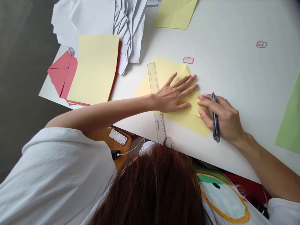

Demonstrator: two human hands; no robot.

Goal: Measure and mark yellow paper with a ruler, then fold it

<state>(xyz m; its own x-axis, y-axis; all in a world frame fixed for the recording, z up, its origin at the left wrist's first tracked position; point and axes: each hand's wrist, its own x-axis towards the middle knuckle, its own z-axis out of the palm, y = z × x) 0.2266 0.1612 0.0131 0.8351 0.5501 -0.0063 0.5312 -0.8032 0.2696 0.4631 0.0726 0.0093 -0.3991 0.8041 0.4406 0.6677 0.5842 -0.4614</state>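
Observation:
My left hand (174, 94) lies flat with fingers spread on a folded yellow sheet (185, 120) on the white table (234, 72). Its wrist rests across a clear plastic ruler (156, 103) that lies along the sheet's left side. My right hand (221, 117) presses its fingertips on the sheet's right edge and holds a grey pen (215, 120) between its fingers, tip pointing away from me.
A stack of yellow paper (96, 68) over red sheets (62, 75) lies at the left, with crumpled white paper (100, 18) behind it. Another yellow sheet (174, 12) is at the top, a green sheet (290, 122) at the right. A phone (117, 137) rests on a wooden seat below.

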